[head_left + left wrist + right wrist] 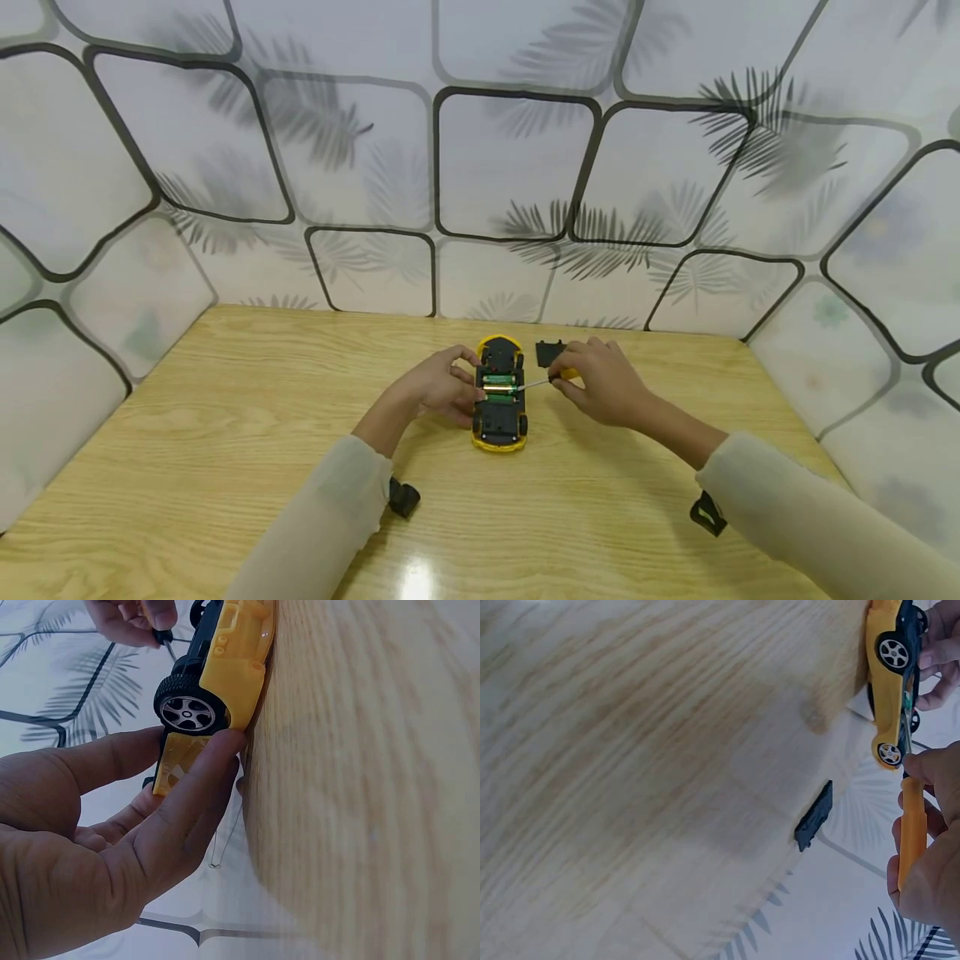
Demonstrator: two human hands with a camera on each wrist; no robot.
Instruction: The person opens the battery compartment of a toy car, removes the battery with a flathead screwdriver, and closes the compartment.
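A yellow toy car lies upside down on the table, its black underside up. Several green batteries sit in its open battery bay. My left hand grips the car by its left side, thumb and fingers around the edge near a wheel. In my right hand is a screwdriver with an orange handle. Its thin metal shaft points left, the tip at the right end of the batteries.
A small black battery cover lies on the table just right of the car, behind the screwdriver. The wood-grain table meets a patterned wall covering at the back and sides.
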